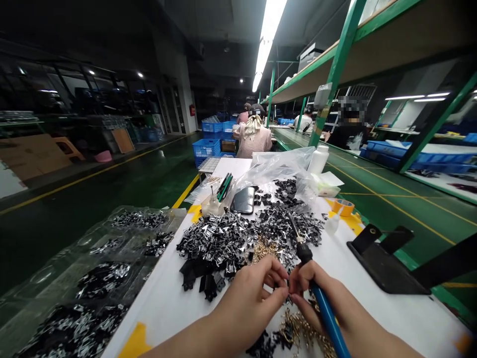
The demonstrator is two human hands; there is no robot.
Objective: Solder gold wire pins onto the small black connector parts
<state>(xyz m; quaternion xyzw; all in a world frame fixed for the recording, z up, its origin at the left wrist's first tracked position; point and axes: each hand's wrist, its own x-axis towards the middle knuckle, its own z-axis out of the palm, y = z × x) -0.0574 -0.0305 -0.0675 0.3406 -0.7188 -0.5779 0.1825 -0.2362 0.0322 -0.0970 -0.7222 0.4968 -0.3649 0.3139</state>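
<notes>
My left hand (pixel 257 298) is closed in a pinch, its thumb and fingertips meeting those of my right hand; whatever small piece is between them I cannot make out. Across my right hand (pixel 320 291) lies a blue-handled tool (pixel 328 318) with a black collar and slim metal shaft, pointing forward over the heap. Just beyond the fingers are small brass-coloured pieces (pixel 265 250). More brass pieces (pixel 298 325) lie under the hands. A wide heap of small black and silver metal parts (pixel 219 236) spreads ahead, with flat black pieces (pixel 194 271) left of my left hand.
A phone (pixel 243 200), a clear plastic bag (pixel 276 166), a white bottle (pixel 318 159) and an orange tape roll (pixel 343 207) lie further back. A black metal bracket (pixel 391 268) stands right. Left of the table is a clear compartment tray (pixel 70 253) of parts. Co-workers sit ahead.
</notes>
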